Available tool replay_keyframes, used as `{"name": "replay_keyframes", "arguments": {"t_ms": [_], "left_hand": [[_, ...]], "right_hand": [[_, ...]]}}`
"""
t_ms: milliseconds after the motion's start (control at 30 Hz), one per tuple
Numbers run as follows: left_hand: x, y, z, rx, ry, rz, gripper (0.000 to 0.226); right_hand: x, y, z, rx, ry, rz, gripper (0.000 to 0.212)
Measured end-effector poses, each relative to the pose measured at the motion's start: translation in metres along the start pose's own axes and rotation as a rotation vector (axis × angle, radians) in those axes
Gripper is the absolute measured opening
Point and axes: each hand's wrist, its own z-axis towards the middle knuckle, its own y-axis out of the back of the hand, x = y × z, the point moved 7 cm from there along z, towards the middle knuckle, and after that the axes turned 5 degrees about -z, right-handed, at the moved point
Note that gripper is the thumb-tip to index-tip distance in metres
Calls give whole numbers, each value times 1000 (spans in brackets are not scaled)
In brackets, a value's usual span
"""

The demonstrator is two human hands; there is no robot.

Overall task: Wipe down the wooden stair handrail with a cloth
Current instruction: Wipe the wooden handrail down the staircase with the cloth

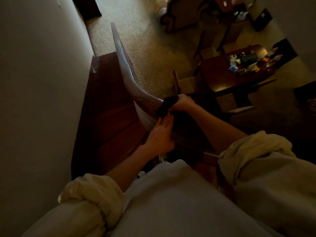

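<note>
A glossy wooden handrail (126, 72) curves from the upper middle down to the centre of the view. A dark cloth (166, 104) lies bunched on top of it. My right hand (183, 102) grips the cloth against the rail. Just below, my left hand (161, 132) rests on the near side of the rail with its fingers straight, the fingertips touching the cloth's lower edge. Both sleeves are rolled up above the forearms.
A plain wall (39, 91) runs along the left. Dark wooden stair treads (109, 120) drop away beside the rail. Below on the carpet (145, 48) stand a cluttered wooden table (227, 77), chairs and a sofa (181, 14).
</note>
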Motion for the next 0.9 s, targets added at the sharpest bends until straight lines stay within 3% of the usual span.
{"name": "replay_keyframes", "arguments": {"t_ms": [233,400,467,533,633,700,767,833,900], "left_hand": [[17,4,4,-79,-299,105,87],[40,4,5,-103,-472,145,79],[53,6,4,-59,-480,142,75],[68,10,-9,-18,-454,95,75],[82,14,-27,15,-386,63,70],[80,16,-35,26,-362,29,68],[71,13,-43,37,-339,-47,67],[68,1,-47,61,-299,-156,66],[72,-15,-47,77,-261,-227,65]], "right_hand": [[4,1,14,15,5,-2,54],[4,13,5,-149,47,-66,50],[7,16,-13,-277,87,-121,38],[10,25,-47,-511,106,-238,34],[3,42,-119,-918,69,-410,56],[4,38,-157,-1055,71,-546,62],[4,22,-172,-1007,105,-602,56],[0,2,-173,-851,87,-555,51],[3,-20,-171,-760,75,-628,60]]}}
